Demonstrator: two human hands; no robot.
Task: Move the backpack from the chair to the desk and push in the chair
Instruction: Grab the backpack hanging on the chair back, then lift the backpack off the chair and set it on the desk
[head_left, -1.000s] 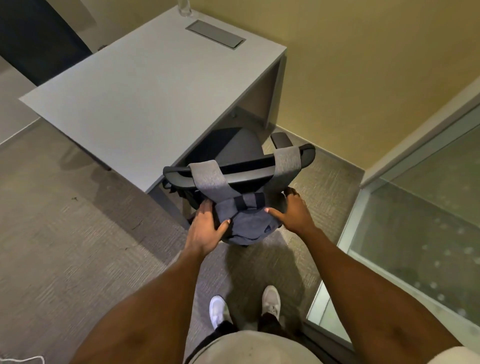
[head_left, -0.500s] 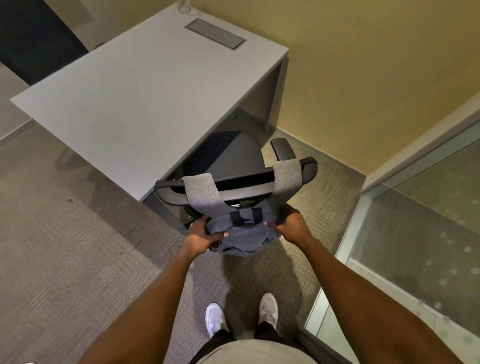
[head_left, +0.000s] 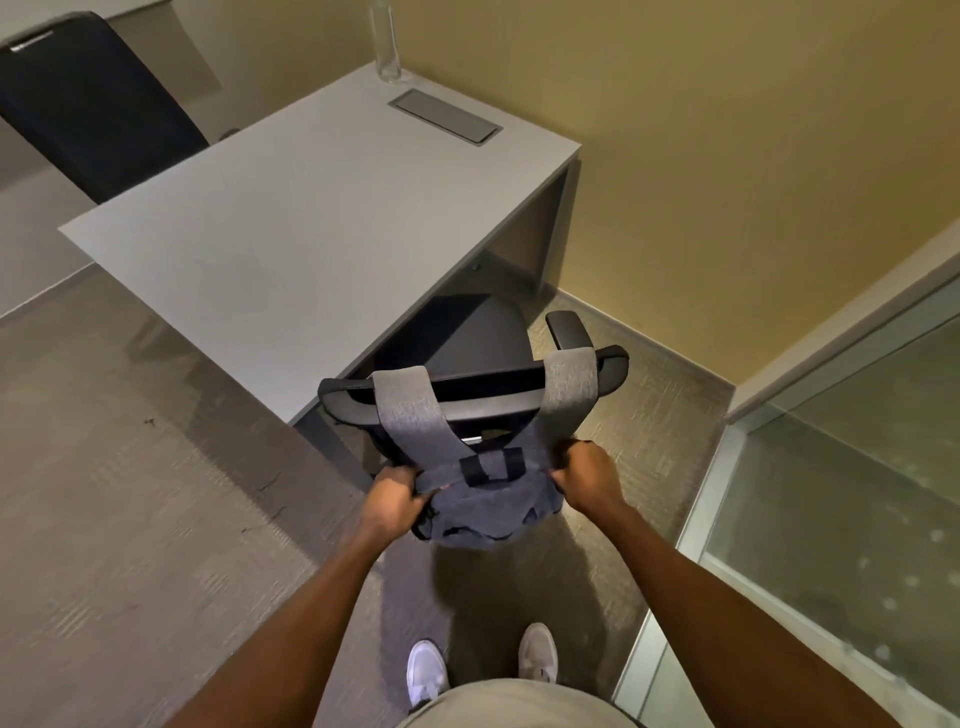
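Observation:
A grey backpack hangs behind the black office chair, its two grey straps looped over the top of the chair's backrest. My left hand grips the bag's left upper corner. On the other side my right hand is closed on its right upper corner. The chair's seat sits partly under the near edge of the light grey desk. The bag's lower part is hidden from this angle.
A clear bottle and a metal cable hatch are at the desk's far end. A second black chair stands at the far left. A yellow wall and a glass partition close in the right side. Carpet spreads to the left.
Both hands have slid from the bag's sides up to its upper corners and closed on them. The view has tilted up, showing more of the desk's far end.

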